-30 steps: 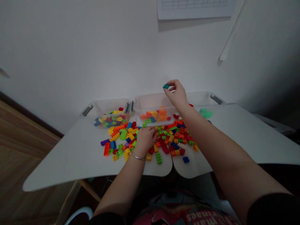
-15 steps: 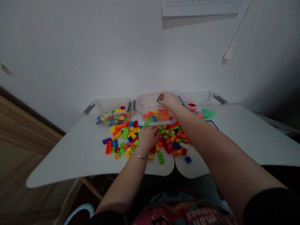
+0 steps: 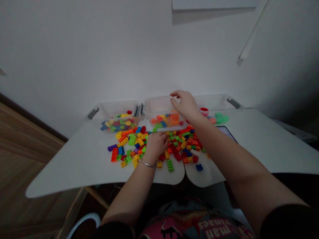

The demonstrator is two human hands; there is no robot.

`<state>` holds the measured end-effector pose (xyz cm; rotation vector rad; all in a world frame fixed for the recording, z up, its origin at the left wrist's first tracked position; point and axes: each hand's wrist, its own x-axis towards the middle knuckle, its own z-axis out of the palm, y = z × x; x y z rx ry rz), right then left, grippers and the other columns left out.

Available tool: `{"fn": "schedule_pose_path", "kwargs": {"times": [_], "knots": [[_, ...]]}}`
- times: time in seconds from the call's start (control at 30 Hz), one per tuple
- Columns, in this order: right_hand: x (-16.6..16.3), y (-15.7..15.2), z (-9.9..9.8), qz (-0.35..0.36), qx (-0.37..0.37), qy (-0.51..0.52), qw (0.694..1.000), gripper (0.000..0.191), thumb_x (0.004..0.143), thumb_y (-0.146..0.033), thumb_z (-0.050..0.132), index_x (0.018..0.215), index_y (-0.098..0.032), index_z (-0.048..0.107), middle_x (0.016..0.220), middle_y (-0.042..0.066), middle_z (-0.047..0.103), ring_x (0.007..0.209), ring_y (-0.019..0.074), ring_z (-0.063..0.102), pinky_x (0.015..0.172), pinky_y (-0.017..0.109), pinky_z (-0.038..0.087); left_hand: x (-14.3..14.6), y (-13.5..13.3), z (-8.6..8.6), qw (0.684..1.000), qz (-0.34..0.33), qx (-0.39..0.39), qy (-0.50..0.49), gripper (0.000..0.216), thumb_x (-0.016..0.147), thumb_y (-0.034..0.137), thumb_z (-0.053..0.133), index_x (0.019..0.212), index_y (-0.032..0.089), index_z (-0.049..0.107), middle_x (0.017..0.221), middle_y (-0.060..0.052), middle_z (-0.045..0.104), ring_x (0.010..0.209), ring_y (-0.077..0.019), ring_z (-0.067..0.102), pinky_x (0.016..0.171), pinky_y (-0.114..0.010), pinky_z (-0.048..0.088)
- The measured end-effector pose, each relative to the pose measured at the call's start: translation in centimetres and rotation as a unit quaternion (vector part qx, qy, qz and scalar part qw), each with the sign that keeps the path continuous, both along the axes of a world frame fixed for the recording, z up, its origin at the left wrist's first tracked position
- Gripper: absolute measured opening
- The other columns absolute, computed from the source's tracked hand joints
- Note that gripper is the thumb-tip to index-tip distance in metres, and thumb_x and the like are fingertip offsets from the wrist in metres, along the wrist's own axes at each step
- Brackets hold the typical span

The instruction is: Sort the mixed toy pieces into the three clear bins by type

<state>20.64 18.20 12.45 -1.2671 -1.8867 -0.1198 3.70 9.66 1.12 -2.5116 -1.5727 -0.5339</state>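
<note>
A heap of coloured plastic bricks [image 3: 159, 147] lies on the white table [image 3: 74, 162] in front of me. My left hand [image 3: 156, 144] rests on the heap with its fingers curled down into the bricks; what they grip is hidden. My right hand [image 3: 184, 104] hovers over the middle clear bin [image 3: 156, 106], fingers spread and empty. That bin holds several orange, yellow and blue bricks [image 3: 165, 120]. The teal brick is not visible in my fingers.
A left clear bin [image 3: 109, 109] holds mixed coloured pieces. A right clear bin [image 3: 219, 101] holds green and red pieces. A lone blue brick [image 3: 199, 167] and a green brick [image 3: 170, 165] lie near the table's front edge. A white wall stands right behind the bins.
My right hand carried a teal brick down from above to the middle bin and now has its fingers apart without the brick. My left hand stayed on the heap.
</note>
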Motion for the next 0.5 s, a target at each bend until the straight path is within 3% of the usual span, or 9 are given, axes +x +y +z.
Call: {"fn": "schedule_pose_path", "kwargs": {"times": [0.1,0.23,0.37,0.5], "knots": [[1.6,-2.9,-1.2,0.039,0.035,0.025,0.998,0.027,0.086,-0.028,0.053,0.107,-0.019,0.067,0.105,0.01,0.07,0.096,0.024,0.062,0.091,0.041,0.046,0.0,0.0,0.1,1.0,0.003,-0.003,-0.002,0.021,0.09,0.025,0.053,0.098,0.022,0.072,0.102,-0.005,0.072,0.09,-0.0225,0.066,0.079,-0.037,0.048],[4.4,-6.8,-4.7,0.052,0.017,0.021,0.998,0.025,0.086,-0.028,0.054,0.105,-0.019,0.067,0.104,0.01,0.071,0.098,0.0244,0.063,0.091,0.041,0.047,0.1,0.0,0.1,1.0,0.004,-0.001,-0.009,0.022,0.09,0.025,0.053,0.099,0.022,0.073,0.104,-0.006,0.072,0.094,-0.0224,0.066,0.081,-0.037,0.048],[6.7,-9.3,-9.0,0.015,-0.069,-0.033,0.997,0.025,0.085,-0.029,0.055,0.103,-0.018,0.068,0.106,0.01,0.072,0.101,0.0273,0.063,0.092,0.043,0.047,0.1,0.0,0.2,1.0,0.0,0.002,-0.009,0.023,0.091,0.024,0.051,0.1,0.022,0.072,0.105,-0.004,0.073,0.094,-0.0225,0.067,0.08,-0.037,0.048],[8.0,-10.4,-12.0,-0.087,-0.12,-0.09,0.985,0.033,0.085,-0.028,0.057,0.113,-0.014,0.067,0.113,0.012,0.07,0.104,0.0295,0.062,0.095,0.044,0.045,0.1,0.0,0.3,1.0,0.004,0.001,-0.003,0.023,0.09,0.024,0.052,0.099,0.022,0.073,0.104,-0.004,0.073,0.093,-0.0232,0.067,0.08,-0.037,0.049]]}}
